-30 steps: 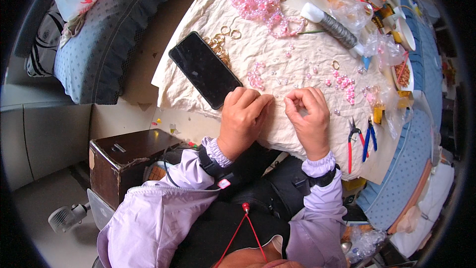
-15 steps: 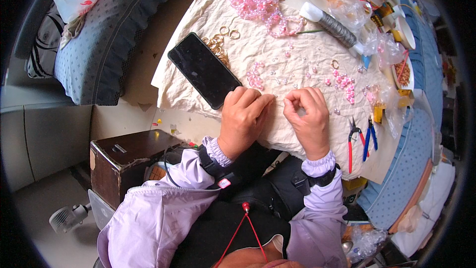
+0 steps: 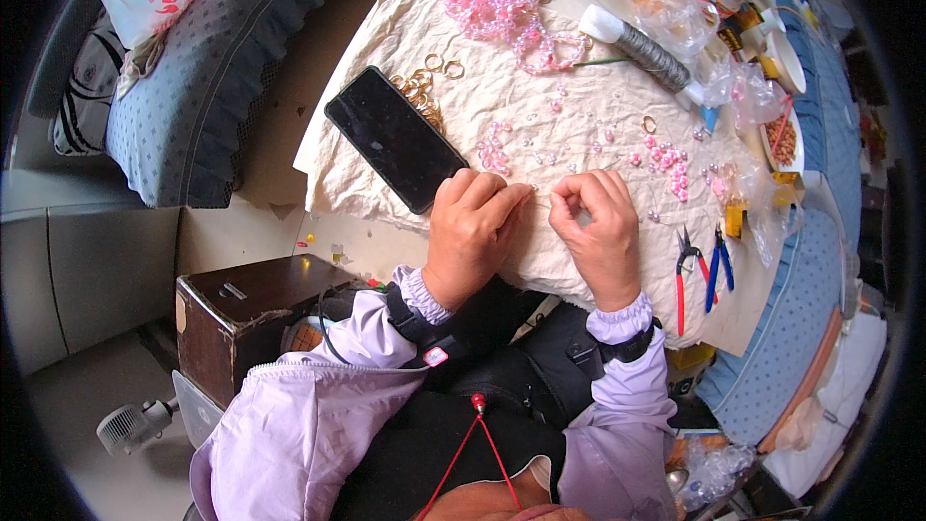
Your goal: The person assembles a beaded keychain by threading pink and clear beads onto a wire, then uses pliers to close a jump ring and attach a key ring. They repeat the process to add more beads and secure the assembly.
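Observation:
My left hand (image 3: 473,232) is closed in a pinch above the near part of the cream cloth (image 3: 386,29); a tiny bead-like speck shows at its fingertips, too small to name. Close by on the right, my right hand (image 3: 598,232) pinches thumb to forefinger, and what it holds, if anything, is too fine to see. Beyond the hands lie pink clear beads (image 3: 493,149) and a cluster of pink beads (image 3: 667,166), with pale loose ones scattered between. A black phone (image 3: 395,138) lies beside my left hand, next to several gold rings (image 3: 420,92).
Pink bead strands (image 3: 487,0) are heaped at the back. A spool of grey wire (image 3: 644,53) lies to their right. Red-handled cutters (image 3: 684,280) and blue-handled pliers (image 3: 720,265) rest at the right edge, near plastic bags (image 3: 767,212). A brown wooden box (image 3: 260,304) stands at left.
My right hand has shifted very slightly left, toward my left hand. Both pinches stay closed, and the things on the cloth lie as before.

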### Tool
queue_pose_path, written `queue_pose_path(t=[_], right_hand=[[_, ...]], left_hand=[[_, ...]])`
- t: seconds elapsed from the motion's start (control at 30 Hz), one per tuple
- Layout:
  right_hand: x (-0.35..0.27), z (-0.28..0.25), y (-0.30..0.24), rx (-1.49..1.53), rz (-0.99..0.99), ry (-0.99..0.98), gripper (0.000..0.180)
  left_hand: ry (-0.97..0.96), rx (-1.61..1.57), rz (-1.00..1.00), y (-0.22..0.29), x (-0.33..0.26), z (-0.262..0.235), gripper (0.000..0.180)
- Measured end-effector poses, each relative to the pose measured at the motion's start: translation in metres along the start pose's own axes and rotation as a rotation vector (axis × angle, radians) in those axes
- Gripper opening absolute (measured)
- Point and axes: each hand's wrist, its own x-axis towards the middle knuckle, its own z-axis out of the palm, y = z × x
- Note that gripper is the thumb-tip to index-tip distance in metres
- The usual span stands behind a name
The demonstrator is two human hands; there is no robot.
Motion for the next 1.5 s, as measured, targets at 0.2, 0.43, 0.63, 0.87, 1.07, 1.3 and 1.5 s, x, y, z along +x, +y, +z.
queue_pose_path(t=[0.2, 0.43, 0.63, 0.87, 1.07, 1.3, 1.5], right_hand=[[-0.001, -0.002, 0.0, -0.014, 0.008, 0.001, 0.018], [-0.002, 0.002, 0.002, -0.132, -0.033, -0.005, 0.013], [-0.006, 0.002, 0.003, -0.033, 0.018, 0.041, 0.012], [-0.005, -0.003, 0.002, 0.063, -0.04, 0.046, 0.012], [-0.008, -0.01, 0.004, 0.117, -0.061, 0.101, 0.011], [-0.013, -0.013, 0.012, 0.168, -0.024, 0.19, 0.018], [-0.021, -0.015, 0.02, 0.234, 0.08, 0.277, 0.013]], left_hand=[[0.01, 0.0, 0.014, 0.001, 0.001, 0.002, 0.018], [-0.044, 0.061, -0.02, 0.008, 0.008, -0.001, 0.021], [-0.1, 0.033, -0.023, 0.013, 0.015, 0.0, 0.015], [-0.092, 0.028, 0.016, 0.01, 0.013, 0.008, 0.016], [-0.094, 0.051, 0.045, 0.019, 0.018, 0.01, 0.015], [-0.136, 0.103, 0.182, 0.035, 0.042, 0.007, 0.012], [-0.26, 0.021, 0.242, 0.045, 0.072, 0.011, 0.009]])
